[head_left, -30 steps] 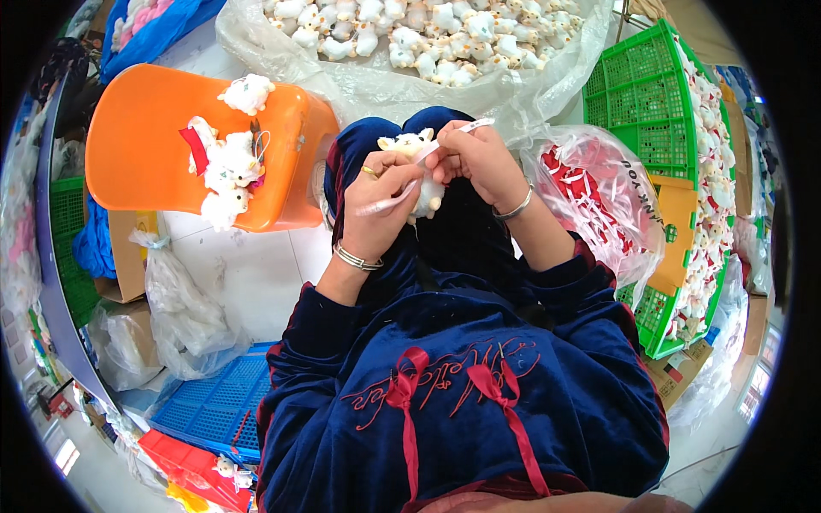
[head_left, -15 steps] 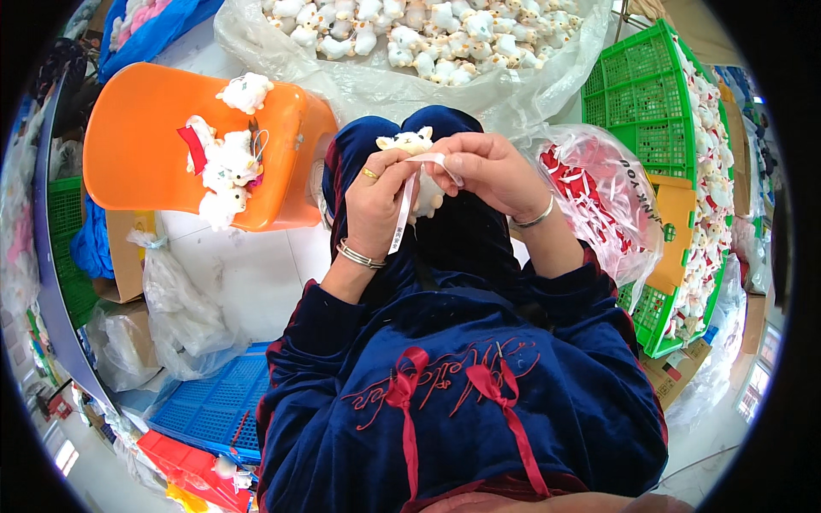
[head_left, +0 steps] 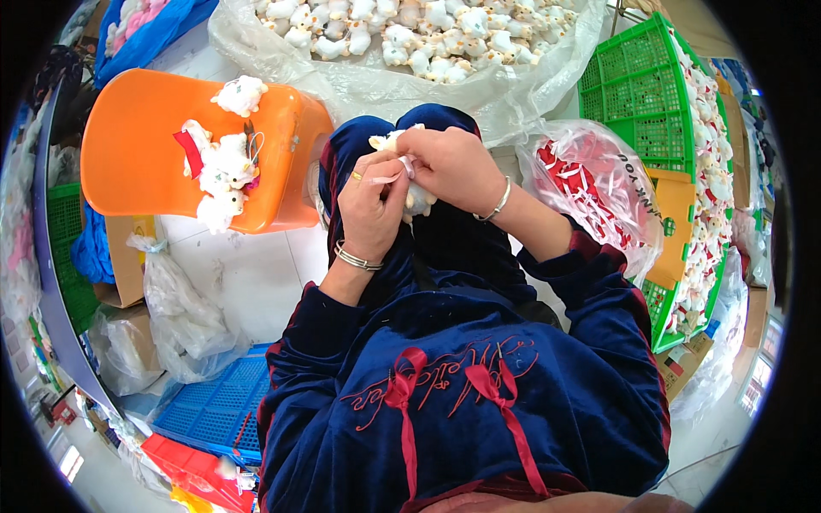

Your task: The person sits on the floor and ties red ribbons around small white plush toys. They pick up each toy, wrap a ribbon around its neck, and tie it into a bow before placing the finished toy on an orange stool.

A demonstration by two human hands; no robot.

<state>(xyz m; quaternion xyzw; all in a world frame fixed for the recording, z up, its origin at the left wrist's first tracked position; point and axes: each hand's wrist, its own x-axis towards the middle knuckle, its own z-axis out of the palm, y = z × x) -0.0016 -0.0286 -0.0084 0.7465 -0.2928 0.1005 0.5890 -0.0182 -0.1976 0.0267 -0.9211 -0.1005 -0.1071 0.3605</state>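
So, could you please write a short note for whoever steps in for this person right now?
Left hand: gripping a small white plush toy over the lap, with a white strip pinched at the fingertips.
Right hand: closed over the same toy from the other side, fingers at the strip.
Nearby: four similar toys and small scissors lie on the orange stool to the left; a big clear bag of plush toys lies ahead; a bag of red and white strips sits to the right by the green crate.
Done: the toy is in hand.
Left: whether the strip is fastened cannot be told.
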